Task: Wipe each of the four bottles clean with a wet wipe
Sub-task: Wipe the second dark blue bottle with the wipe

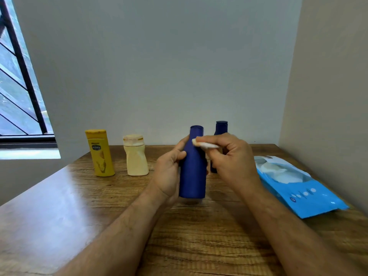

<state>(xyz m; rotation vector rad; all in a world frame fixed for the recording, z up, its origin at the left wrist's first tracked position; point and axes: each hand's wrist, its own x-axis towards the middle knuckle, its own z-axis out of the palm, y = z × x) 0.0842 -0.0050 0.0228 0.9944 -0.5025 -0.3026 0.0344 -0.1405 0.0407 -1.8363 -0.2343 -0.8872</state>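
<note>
- A dark blue plastic bottle [192, 168] is held upright just above the wooden table [59, 206], gripped by the left hand [169, 172].
- A folded white wet wipe [205, 144] is pinched by the right hand [231, 156] against the bottle's neck.

Daylight from window [18, 80] far left, soft overall. Glare streak on table [59, 196] left side. Wide-angle bending at edges; slightly soft focus, faint shadows.

Plain home room: wooden table [59, 206], barred window [18, 76], bare walls.
</note>
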